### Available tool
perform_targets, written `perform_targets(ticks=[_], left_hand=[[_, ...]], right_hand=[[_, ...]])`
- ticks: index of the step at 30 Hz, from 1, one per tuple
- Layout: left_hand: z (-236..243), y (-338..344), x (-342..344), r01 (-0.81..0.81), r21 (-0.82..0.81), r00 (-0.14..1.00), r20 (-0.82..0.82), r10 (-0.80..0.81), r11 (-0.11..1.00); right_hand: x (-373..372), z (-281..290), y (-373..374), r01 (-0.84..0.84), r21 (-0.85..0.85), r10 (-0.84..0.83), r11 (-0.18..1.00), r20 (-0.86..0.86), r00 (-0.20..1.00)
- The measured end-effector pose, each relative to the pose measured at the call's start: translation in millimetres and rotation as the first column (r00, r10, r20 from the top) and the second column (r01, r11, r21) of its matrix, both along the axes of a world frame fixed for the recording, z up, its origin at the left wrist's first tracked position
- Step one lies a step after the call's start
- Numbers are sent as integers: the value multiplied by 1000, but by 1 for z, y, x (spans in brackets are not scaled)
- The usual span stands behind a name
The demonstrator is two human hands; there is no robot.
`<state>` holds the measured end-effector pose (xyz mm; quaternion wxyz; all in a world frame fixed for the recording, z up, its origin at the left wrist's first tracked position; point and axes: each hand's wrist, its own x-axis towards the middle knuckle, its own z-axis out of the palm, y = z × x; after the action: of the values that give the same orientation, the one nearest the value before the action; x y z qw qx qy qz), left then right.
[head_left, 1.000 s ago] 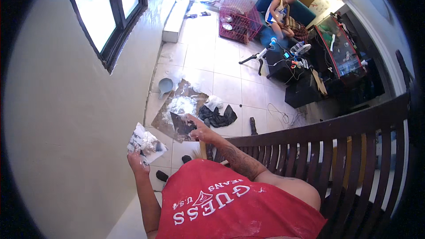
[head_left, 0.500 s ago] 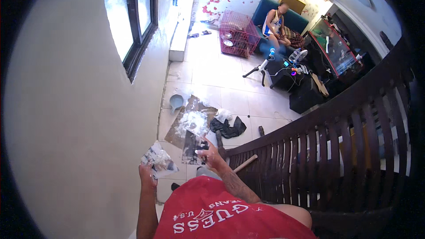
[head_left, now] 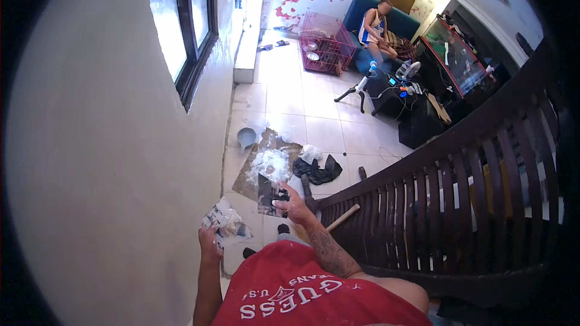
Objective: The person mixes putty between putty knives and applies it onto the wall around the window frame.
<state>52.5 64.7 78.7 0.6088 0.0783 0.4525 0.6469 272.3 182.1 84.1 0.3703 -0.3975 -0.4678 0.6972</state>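
Note:
My left hand (head_left: 210,242) grips the edge of a flat pale plate (head_left: 228,224) with lumpy white paste on it, close to the wall. My right hand (head_left: 295,206) holds a dark rectangular plate (head_left: 272,197) smeared with white, its fingers against the face. The two plates are apart. Beyond them on the floor lies a brown board (head_left: 244,182) with a heap of white paste or powder (head_left: 270,163) on it. A grey dipper (head_left: 246,137) stands at its left edge. A black plastic bag (head_left: 323,172) and a white crumpled bag (head_left: 310,153) lie to its right.
A plain wall (head_left: 121,163) with a window (head_left: 196,30) runs along my left. On my right is a dark slatted wooden railing (head_left: 417,217), with a wooden handle (head_left: 342,218) beside it. Farther off are a pink wire cage (head_left: 326,42), a tripod (head_left: 361,87) and a seated person (head_left: 374,27).
The view has shifted slightly, so the room sits a little farther right. Both hands keep hold of their plates, and the right-hand plate has tilted slightly.

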Motion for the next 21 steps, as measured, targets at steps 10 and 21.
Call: perform_targets(ticks=[10,21], left_hand=[[2,27,13,-168,-59,986,-36,166,984],[21,118,97,-259,-148,965,8,263,954]], right_hand=[[8,-7,30,-263,16,257,965,156,954],[72,-32,138,-445,194,390,874,264,882]])
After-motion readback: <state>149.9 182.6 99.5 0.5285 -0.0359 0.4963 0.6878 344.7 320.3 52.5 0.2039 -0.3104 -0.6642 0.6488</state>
